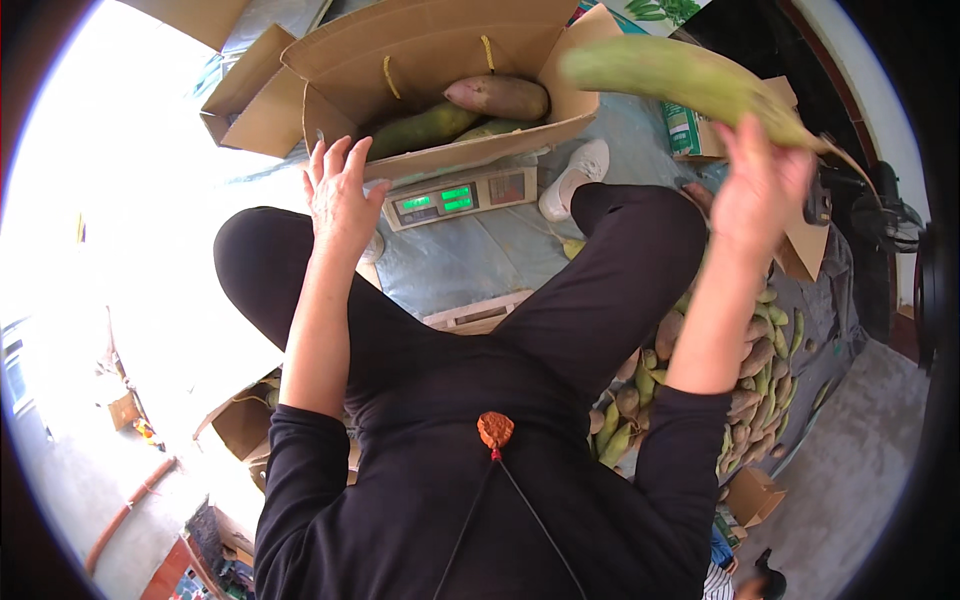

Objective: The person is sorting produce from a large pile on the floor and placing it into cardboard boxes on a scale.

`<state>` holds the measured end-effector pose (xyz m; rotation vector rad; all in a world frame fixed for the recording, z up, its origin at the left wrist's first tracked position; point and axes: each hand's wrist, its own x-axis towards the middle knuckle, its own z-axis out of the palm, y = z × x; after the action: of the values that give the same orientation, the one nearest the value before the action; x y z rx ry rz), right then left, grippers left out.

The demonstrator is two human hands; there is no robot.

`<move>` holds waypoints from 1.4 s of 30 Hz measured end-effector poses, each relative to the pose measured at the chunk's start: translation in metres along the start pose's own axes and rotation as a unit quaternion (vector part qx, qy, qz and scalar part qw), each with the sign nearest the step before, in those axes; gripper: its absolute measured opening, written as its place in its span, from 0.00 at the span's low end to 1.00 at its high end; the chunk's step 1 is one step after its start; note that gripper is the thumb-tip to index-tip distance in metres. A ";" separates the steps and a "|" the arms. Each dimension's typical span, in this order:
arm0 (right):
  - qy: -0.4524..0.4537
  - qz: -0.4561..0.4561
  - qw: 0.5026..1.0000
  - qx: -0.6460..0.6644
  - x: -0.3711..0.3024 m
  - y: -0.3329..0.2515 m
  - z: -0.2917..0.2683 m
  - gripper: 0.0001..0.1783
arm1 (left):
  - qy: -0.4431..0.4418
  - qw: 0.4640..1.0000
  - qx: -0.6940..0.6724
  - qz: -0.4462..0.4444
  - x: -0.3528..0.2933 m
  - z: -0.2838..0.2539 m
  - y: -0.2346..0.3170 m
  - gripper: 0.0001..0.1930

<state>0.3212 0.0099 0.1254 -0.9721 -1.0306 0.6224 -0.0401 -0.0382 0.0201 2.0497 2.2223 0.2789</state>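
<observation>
Your right hand [760,190] is closed around the tapered end of a long green root [690,80] at upper right. Your left hand [343,200], fingers loosely spread with nothing clasped, is at the lower-left edge of the cardboard box [440,40], top centre; the scale [460,197] shows just below.

The left grip [342,200] extends forward, fingers spread and slightly bent, thumb apart. The right grip [755,195], a little blurred, is raised out to the right, fingers curled. Both forearms [318,335] are bare.
</observation>
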 end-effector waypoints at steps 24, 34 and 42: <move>-0.135 0.217 0.957 -0.136 0.001 0.069 0.049 0.19 | 0.028 1.000 -0.013 0.004 0.001 0.001 -0.001 0.29; -0.127 0.251 0.949 -0.141 0.007 0.077 0.034 0.18 | 0.042 0.999 -0.009 0.013 0.003 0.003 -0.001 0.28; -0.150 0.289 0.933 -0.154 0.005 0.078 0.031 0.21 | 0.100 0.978 -0.182 -0.014 0.007 -0.002 -0.005 0.28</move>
<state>0.2957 0.0605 0.0640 -1.5143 -1.1331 1.1469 -0.0459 -0.0314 0.0219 1.8605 2.1052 0.8535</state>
